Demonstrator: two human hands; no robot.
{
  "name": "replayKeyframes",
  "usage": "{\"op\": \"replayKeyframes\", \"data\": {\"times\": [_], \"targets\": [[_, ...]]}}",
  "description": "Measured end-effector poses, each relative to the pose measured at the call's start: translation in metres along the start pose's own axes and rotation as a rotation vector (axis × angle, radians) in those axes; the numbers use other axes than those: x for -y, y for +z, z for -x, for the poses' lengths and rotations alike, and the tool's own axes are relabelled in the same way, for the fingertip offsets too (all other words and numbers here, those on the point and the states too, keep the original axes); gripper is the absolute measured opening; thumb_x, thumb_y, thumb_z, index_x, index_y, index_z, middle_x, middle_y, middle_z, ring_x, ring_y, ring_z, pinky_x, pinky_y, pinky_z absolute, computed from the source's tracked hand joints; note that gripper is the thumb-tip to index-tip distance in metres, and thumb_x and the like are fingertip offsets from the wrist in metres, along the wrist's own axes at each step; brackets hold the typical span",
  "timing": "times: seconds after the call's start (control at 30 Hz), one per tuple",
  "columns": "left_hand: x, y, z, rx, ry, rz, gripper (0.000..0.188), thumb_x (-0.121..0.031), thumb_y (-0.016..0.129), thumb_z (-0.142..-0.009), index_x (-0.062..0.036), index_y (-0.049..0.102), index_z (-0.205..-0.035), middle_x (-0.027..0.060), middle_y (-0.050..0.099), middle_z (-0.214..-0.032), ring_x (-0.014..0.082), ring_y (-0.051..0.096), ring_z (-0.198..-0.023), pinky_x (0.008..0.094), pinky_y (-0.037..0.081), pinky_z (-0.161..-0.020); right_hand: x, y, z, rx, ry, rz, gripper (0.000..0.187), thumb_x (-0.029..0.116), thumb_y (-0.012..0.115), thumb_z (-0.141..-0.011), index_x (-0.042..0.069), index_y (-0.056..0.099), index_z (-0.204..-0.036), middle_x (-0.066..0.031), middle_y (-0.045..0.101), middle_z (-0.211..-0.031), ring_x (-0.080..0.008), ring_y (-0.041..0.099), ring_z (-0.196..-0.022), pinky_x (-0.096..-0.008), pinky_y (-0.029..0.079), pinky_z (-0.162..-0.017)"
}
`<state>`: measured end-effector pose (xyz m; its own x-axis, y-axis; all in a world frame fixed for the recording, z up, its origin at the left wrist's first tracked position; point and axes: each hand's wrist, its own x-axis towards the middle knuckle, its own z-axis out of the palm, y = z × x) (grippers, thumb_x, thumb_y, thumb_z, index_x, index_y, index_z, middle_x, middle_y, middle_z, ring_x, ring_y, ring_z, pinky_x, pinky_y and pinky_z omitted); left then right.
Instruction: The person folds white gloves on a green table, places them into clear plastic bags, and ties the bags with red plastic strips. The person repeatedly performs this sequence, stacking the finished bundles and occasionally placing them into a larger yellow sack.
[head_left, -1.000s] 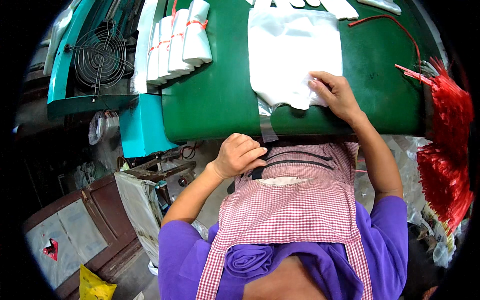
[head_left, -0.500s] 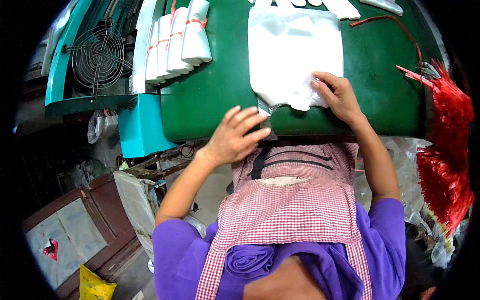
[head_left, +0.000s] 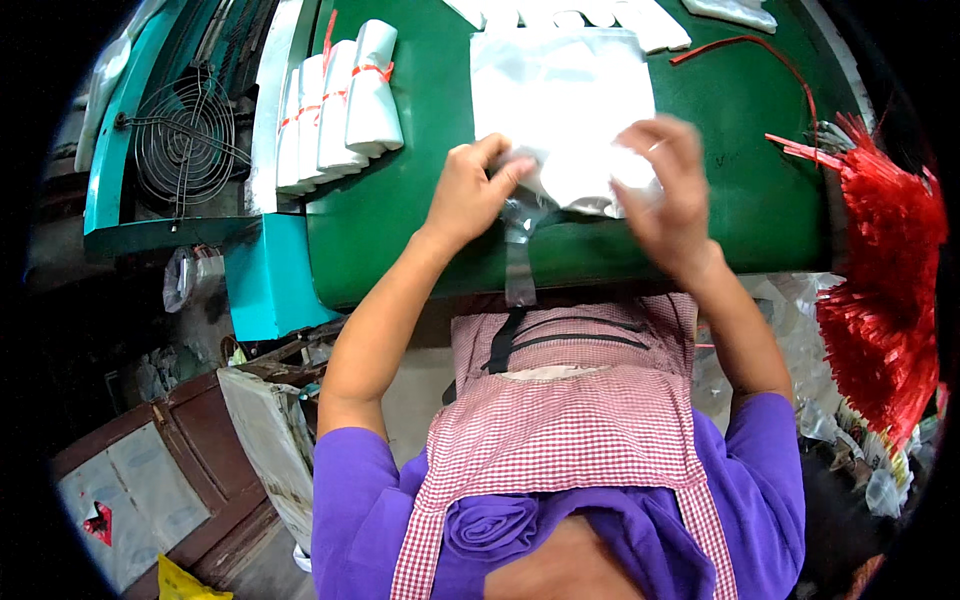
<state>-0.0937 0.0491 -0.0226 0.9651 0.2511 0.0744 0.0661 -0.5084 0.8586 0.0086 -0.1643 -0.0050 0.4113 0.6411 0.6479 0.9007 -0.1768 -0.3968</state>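
Note:
A stack of white plastic bags (head_left: 560, 85) lies flat on the green tabletop, its near edge lifted and curled over. My left hand (head_left: 470, 190) pinches the near left corner, thumb and forefinger pressed together. At the near right corner, my right hand (head_left: 670, 190) curls its fingers round the raised edge; it is blurred by motion. Below the left corner, a clear plastic strip (head_left: 520, 270) hangs over the table's front edge.
Several white rolls (head_left: 370, 90) tied with red string lie at the left of the green table (head_left: 420, 250). More white bundles (head_left: 650, 22) lie at the back. A red strand (head_left: 745, 40) lies on the right, beside a hanging red bunch of strips (head_left: 880, 280). A wire fan guard (head_left: 185, 140) stands left.
My left hand has moved up from the table's front edge to grip the bags' near left corner. My right hand has curled in, and the near edge is now lifted and folded over.

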Motion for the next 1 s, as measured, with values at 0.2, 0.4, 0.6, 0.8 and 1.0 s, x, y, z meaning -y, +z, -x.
{"op": "replayKeyframes", "data": {"times": [0.2,0.4,0.6,0.8,1.0], "targets": [[0.010,0.013,-0.035,-0.162,-0.027,0.316,0.016,-0.014,0.065,-0.086,0.0001,0.058,-0.082,-0.0005,0.056,-0.074,0.0061,0.048,-0.068,0.0234,0.040,-0.060,0.021,0.060,0.012,0.326,0.039,0.119,0.026,0.015,0.062,-0.077,0.004,0.058,-0.101,-0.0109,0.051,-0.101,-0.0261,0.063,-0.083,-0.0355,0.054,-0.064],[0.023,-0.011,-0.034,-0.198,0.064,0.274,0.009,-0.006,0.058,-0.091,-0.0024,0.052,-0.085,-0.0043,0.047,-0.077,0.0048,0.043,-0.072,0.0207,0.036,-0.063,-0.012,0.061,0.011,0.158,-0.069,-0.026,0.010,0.008,0.052,-0.078,0.004,0.051,-0.088,-0.0106,0.051,-0.089,-0.0265,0.060,-0.078,-0.0354,0.052,-0.063],[0.042,-0.001,-0.009,-0.143,0.155,0.001,0.018,-0.012,0.060,-0.091,-0.0002,0.050,-0.082,-0.0012,0.049,-0.069,0.0059,0.041,-0.063,0.0227,0.035,-0.056,-0.030,0.005,0.045,0.320,0.053,-0.034,0.007,0.013,0.052,-0.082,0.007,0.053,-0.086,-0.0120,0.057,-0.082,-0.0303,0.062,-0.081,-0.0395,0.052,-0.068],[0.045,0.000,0.003,-0.077,0.229,-0.159,0.010,-0.006,0.061,-0.088,0.0012,0.058,-0.094,0.0098,0.063,-0.090,0.0151,0.058,-0.078,0.0257,0.045,-0.069,-0.047,-0.083,0.121,0.324,0.265,0.148,0.007,0.010,0.059,-0.080,0.007,0.055,-0.085,-0.0119,0.051,-0.082,-0.0309,0.056,-0.075,-0.0396,0.048,-0.062],[0.037,-0.009,0.025,0.102,0.358,-0.396,0.020,-0.003,0.059,-0.087,-0.0029,0.061,-0.106,0.0123,0.063,-0.114,0.0299,0.056,-0.112,0.0406,0.038,-0.099,-0.098,-0.140,0.282,-0.284,1.323,-0.376,0.017,0.013,0.061,-0.084,0.003,0.057,-0.097,-0.0003,0.058,-0.083,-0.0136,0.057,-0.071,-0.0296,0.047,-0.061]]}}
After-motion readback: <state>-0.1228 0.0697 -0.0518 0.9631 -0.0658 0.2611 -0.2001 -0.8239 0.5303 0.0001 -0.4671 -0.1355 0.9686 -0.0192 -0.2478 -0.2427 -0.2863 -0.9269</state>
